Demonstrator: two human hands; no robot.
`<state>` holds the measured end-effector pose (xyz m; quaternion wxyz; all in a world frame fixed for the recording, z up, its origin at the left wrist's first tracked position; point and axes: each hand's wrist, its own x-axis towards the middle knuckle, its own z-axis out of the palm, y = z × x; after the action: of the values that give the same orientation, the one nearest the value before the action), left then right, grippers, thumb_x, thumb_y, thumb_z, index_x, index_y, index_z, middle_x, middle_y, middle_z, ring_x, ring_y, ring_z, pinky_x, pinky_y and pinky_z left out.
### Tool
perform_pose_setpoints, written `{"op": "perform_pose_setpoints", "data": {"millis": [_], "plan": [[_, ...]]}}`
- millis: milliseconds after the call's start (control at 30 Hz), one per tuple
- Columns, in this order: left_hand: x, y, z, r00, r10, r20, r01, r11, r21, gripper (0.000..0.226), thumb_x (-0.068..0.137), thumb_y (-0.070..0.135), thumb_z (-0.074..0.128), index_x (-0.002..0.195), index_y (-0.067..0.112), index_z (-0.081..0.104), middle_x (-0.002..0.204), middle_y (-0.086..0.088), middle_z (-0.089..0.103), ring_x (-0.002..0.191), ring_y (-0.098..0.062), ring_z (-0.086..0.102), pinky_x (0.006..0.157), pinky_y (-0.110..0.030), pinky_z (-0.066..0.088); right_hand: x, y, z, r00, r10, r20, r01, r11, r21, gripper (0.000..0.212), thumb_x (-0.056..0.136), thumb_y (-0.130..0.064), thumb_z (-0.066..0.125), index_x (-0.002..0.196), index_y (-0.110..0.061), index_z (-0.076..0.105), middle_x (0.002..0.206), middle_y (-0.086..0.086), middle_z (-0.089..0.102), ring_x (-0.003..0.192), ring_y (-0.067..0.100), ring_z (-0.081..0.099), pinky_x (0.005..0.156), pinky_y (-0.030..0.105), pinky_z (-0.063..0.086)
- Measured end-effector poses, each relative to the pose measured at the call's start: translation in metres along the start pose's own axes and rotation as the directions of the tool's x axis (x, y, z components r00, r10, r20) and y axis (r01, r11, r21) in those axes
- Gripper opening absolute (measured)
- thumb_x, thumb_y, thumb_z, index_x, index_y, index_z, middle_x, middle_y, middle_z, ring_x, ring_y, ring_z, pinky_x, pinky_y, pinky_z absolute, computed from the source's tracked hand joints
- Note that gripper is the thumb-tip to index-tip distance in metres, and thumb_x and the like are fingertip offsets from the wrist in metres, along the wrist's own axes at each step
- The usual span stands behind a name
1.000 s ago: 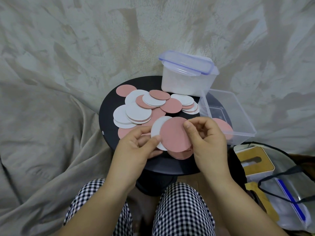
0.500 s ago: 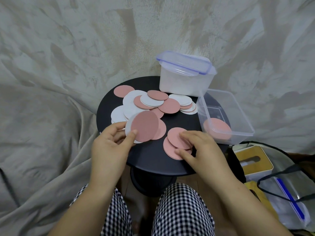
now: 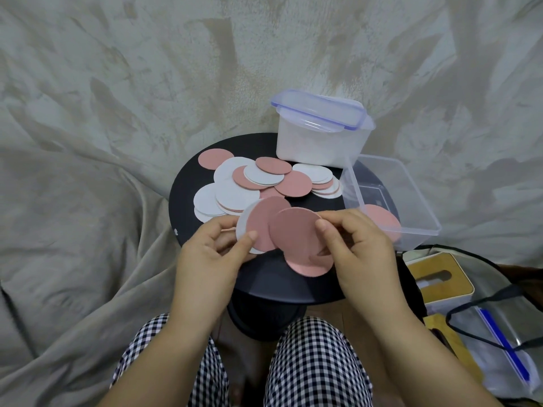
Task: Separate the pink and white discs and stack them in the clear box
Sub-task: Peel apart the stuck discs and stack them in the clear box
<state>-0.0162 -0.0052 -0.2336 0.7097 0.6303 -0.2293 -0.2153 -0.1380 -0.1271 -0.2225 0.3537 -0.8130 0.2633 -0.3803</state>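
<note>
Pink and white discs lie in a loose overlapping pile on a small round black table. My left hand pinches a pink disc with a white disc behind it, held just above the table's near side. My right hand pinches another pink disc, with a second pink one under it, overlapping the left pair. The open clear box stands at the table's right edge with a pink disc lying in its near end.
A lidded white container with a blue-edged lid stands at the back of the table. Beige fabric surrounds the table. A wooden-topped box and a clear bag sit low on the right. My checked trouser legs are below.
My right hand lifted the pink discs off the table's near side and brought them to the left hand's discs. The left hand moved its pair rightward to meet them.
</note>
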Motion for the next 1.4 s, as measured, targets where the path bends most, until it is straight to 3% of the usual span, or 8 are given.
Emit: {"op": "perform_pose_setpoints", "data": {"millis": [133,333,433,533,667,833,1067,1400], "plan": [[-0.004,-0.001,0.004,0.990,-0.044,0.133,0.060,0.991,-0.116,0.020,0.072,0.013,0.065,0.093,0.015,0.065,0.082,-0.005,0.075,0.079,-0.020,0.071,0.067,-0.024,0.057,-0.001,0.001,0.006,0.993,0.116,0.000,-0.115,0.987,0.108,0.017,0.089,-0.021,0.056,0.093,-0.035,0.065,0.091,-0.017,0.064,0.088,0.006,0.061,0.077,0.031,0.055],[-0.008,-0.008,-0.001,0.976,0.046,0.213,-0.049,0.999,0.009,0.024,0.083,0.008,0.066,0.101,0.024,0.066,0.092,0.000,0.074,0.089,-0.016,0.070,0.078,-0.029,0.056,-0.009,0.002,0.018,0.974,0.193,0.116,-0.221,0.920,0.323,0.033,0.088,-0.018,0.059,0.105,-0.047,0.059,0.104,-0.017,0.066,0.095,0.004,0.063,0.075,0.031,0.057],[-0.009,-0.015,-0.006,0.981,0.144,0.133,-0.163,0.975,0.151,0.027,0.085,0.012,0.057,0.099,0.033,0.065,0.099,0.013,0.071,0.097,-0.008,0.066,0.087,-0.030,0.052,-0.018,0.003,0.026,0.988,0.063,0.138,-0.093,0.972,0.218,0.043,0.089,-0.015,0.059,0.119,-0.045,0.052,0.097,-0.018,0.063,0.090,0.006,0.061,0.081,0.026,0.054],[-0.013,-0.020,-0.008,0.971,0.228,0.074,-0.240,0.925,0.294,0.031,0.084,0.013,0.049,0.100,0.037,0.060,0.098,0.027,0.066,0.093,0.005,0.063,0.082,-0.011,0.047,-0.027,0.007,0.038,0.990,-0.113,0.080,0.110,0.993,0.047,0.043,0.090,-0.017,0.053,0.132,-0.024,0.048,0.095,-0.015,0.060,0.093,0.002,0.055,0.085,0.014,0.044],[-0.018,-0.027,-0.008,0.930,0.354,0.103,-0.356,0.792,0.496,0.038,0.088,0.020,0.045,0.124,0.026,0.054,0.116,0.025,0.057,0.108,0.015,0.049,0.089,0.000,0.033,-0.032,0.008,0.045,0.979,-0.191,0.066,0.193,0.981,-0.027,0.046,0.090,-0.017,0.042,0.136,-0.012,0.042,0.109,-0.008,0.055,0.104,-0.014,0.041,0.092,0.003,0.031],[-0.019,-0.029,-0.007,0.879,0.472,0.063,-0.430,0.730,0.531,0.042,0.090,0.026,0.041,0.127,0.012,0.054,0.106,0.010,0.056,0.103,0.009,0.048,0.089,-0.003,0.033,-0.030,0.006,0.045,0.975,-0.223,0.014,0.223,0.973,-0.052,0.041,0.089,-0.013,0.044,0.130,-0.008,0.050,0.106,-0.004,0.063,0.101,-0.007,0.048,0.092,0.002,0.033],[-0.023,-0.025,-0.008,0.892,0.445,-0.078,-0.388,0.843,0.374,0.028,0.082,0.018,0.061,0.102,0.037,0.063,0.099,0.025,0.066,0.093,0.005,0.062,0.083,-0.007,0.043,-0.036,-0.001,0.039,0.999,-0.051,0.015,0.049,0.992,0.115,0.031,0.086,-0.017,0.053,0.107,-0.039,0.050,0.096,-0.034,0.059,0.095,-0.010,0.058,0.078,0.004,0.044],[-0.024,-0.026,-0.010,0.874,0.483,-0.051,-0.420,0.805,0.418,0.032,0.080,0.012,0.063,0.110,0.023,0.063,0.096,0.029,0.065,0.091,0.007,0.061,0.083,-0.006,0.043,-0.030,0.004,0.038,0.989,-0.138,-0.058,0.142,0.986,0.085,0.018,0.084,-0.010,0.060,0.099,-0.018,0.065,0.098,-0.021,0.059,0.094,0.002,0.059,0.076,0.011,0.048]]}}
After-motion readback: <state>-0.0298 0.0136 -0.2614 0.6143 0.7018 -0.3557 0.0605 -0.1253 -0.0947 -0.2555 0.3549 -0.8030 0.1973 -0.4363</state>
